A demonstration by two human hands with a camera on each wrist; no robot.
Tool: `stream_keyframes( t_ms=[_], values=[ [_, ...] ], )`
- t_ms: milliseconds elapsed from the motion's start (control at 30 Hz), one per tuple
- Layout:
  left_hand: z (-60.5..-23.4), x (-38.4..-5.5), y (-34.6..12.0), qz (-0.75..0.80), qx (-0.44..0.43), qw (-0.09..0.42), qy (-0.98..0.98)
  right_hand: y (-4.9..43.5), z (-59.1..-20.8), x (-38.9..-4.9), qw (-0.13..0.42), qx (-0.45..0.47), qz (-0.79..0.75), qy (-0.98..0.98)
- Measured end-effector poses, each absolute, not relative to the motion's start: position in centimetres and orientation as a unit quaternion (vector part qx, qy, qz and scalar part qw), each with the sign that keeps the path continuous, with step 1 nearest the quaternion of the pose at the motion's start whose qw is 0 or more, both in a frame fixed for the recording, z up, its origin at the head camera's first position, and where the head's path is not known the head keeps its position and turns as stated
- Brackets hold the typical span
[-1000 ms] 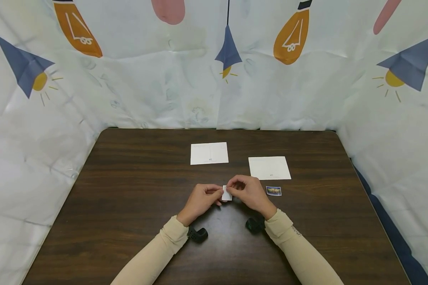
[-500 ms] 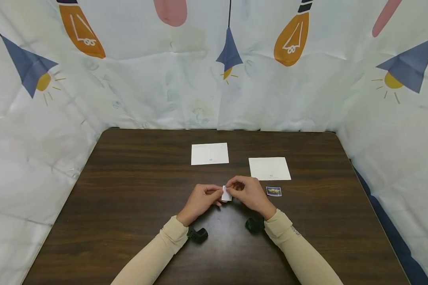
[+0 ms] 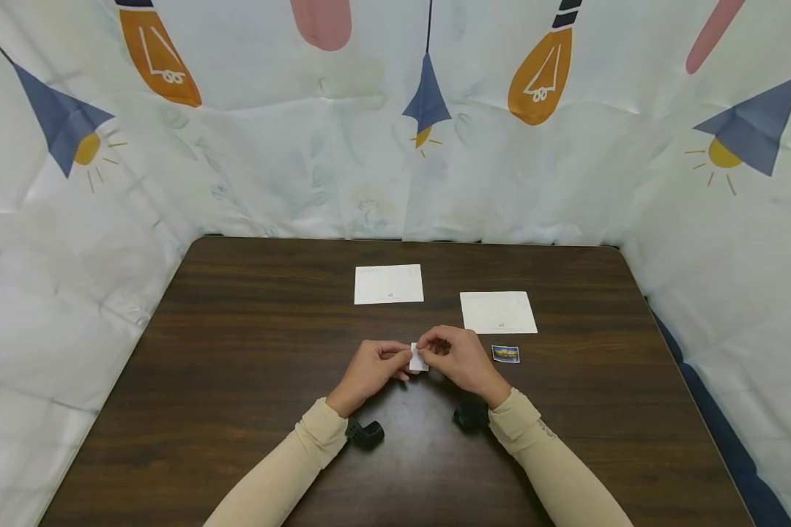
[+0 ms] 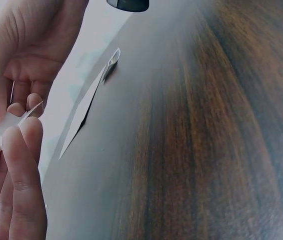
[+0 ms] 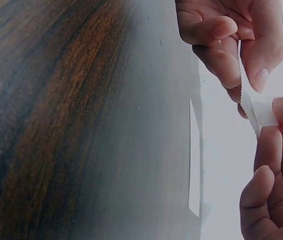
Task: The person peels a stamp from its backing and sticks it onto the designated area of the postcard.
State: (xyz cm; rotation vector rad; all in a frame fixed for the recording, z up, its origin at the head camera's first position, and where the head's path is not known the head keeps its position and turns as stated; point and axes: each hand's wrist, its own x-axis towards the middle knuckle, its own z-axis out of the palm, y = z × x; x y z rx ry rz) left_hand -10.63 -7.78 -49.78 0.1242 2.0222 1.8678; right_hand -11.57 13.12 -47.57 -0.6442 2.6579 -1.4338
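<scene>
A small white stamp (image 3: 419,361), its plain back showing, is held up between both hands near the middle of the table. Its notched edge (image 5: 246,102) stands out in the right wrist view, with a paler flap of backing paper (image 5: 265,111) lifting from it. My left hand (image 3: 368,372) pinches the stamp's left side between thumb and fingers. At the upper right side, my right hand (image 3: 461,357) pinches it with thumb and forefinger. Fingertips partly hide the stamp. A second stamp (image 3: 505,354) with a dark picture lies to the right of the right hand.
Two white postcards (image 3: 388,284) lie farther back; the right one (image 3: 499,312) is just beyond the right hand. The brown wooden table (image 3: 237,351) is enclosed by printed white cloth (image 3: 362,176). Both wrists carry black cameras (image 3: 367,435).
The head view has shifted slightly. Both hands keep their pinch on the stamp; the right fingers have moved very slightly left.
</scene>
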Motion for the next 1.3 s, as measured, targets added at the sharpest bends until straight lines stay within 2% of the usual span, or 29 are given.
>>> stream_keyframes(
  t_ms=[633,1300],
  values=[
    [-50.2,-10.8,-7.8,0.675,0.032,0.187,0.713,13.2,-47.8,-10.9,-0.022,-0.230,-0.478,0.847],
    [-50.2,-11.0,-7.8,0.684,0.011,0.178,0.708,13.5,-47.9,-10.3,-0.018,-0.257,-0.521,0.814]
  ],
)
